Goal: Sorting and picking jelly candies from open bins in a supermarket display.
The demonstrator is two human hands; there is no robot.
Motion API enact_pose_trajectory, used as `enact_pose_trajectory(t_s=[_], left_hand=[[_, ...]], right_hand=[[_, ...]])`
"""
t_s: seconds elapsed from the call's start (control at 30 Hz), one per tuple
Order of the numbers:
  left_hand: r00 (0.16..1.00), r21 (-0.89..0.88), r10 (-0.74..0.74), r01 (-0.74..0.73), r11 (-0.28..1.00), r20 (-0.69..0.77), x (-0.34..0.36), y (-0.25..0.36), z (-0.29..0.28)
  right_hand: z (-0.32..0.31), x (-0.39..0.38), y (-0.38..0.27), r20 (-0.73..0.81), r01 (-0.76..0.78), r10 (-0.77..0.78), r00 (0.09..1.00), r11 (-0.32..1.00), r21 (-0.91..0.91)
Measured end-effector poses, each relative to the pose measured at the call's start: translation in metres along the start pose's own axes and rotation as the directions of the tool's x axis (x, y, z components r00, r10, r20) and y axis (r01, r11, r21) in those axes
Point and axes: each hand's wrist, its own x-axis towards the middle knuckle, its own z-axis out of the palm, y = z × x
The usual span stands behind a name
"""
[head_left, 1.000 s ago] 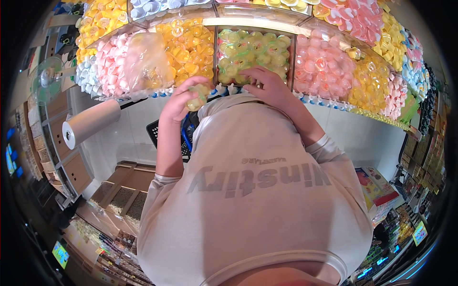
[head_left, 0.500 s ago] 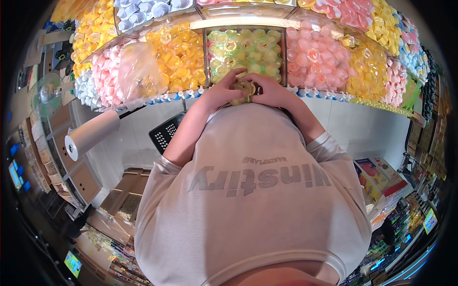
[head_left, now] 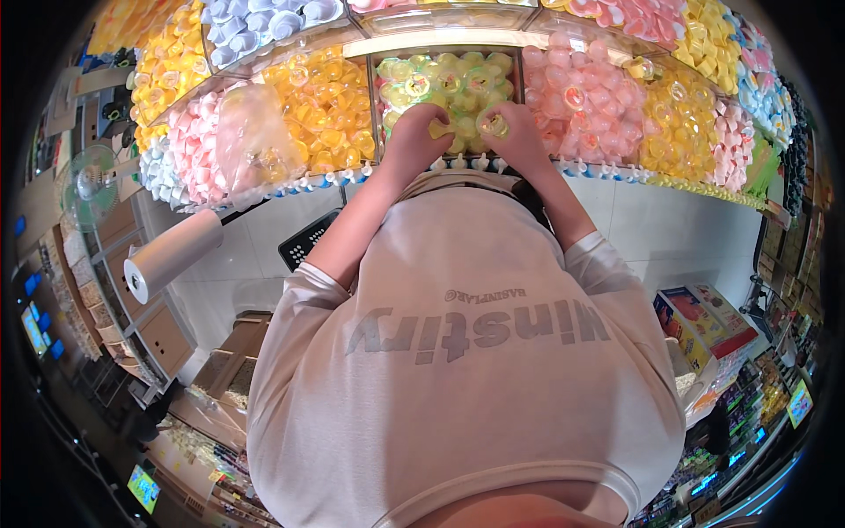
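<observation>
Hands met at the open green bin (head_left: 444,75). The left hand (head_left: 415,132) pinched one yellow-green jelly cup (head_left: 437,129) between its fingertips; the right hand (head_left: 510,132) closed its fingers on a second jelly cup (head_left: 491,126), just beside the first. Both cups hung at the bin's lower front. Neighbouring bins held orange cups (head_left: 330,101) and pink cups (head_left: 581,97), too many to count.

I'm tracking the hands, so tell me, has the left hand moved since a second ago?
Yes. The left hand has risen from below the bin edge into the green bin, beside the right hand.
</observation>
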Motion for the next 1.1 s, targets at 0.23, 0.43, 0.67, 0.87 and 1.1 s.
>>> enact_pose_trajectory(t_s=[0.23,0.43,0.67,0.87,1.1], left_hand=[[0.938,0.281,0.336,-0.345,0.895,0.081,0.024,-0.019,0.023],[0.931,0.341,0.336,-0.366,0.866,0.145,0.022,-0.032,0.034],[0.964,0.291,0.25,-0.266,0.919,0.09,0.017,-0.034,0.038],[0.94,0.432,0.303,-0.34,0.836,0.154,0.019,-0.048,0.035],[0.928,0.511,0.338,-0.369,0.777,0.157,0.013,-0.035,0.028]], right_hand=[[0.011,0.02,0.015,-0.002,0.112,-0.112,0.994,0.993,-0.038],[0.01,0.023,0.017,0.061,0.176,-0.17,0.984,0.976,-0.126],[0.007,0.016,0.021,0.065,0.207,-0.197,0.978,0.954,-0.218],[0.001,0.014,0.016,0.086,0.19,-0.172,0.981,0.938,-0.291],[0.003,0.013,0.019,0.084,0.17,-0.152,0.985,0.948,-0.268]])
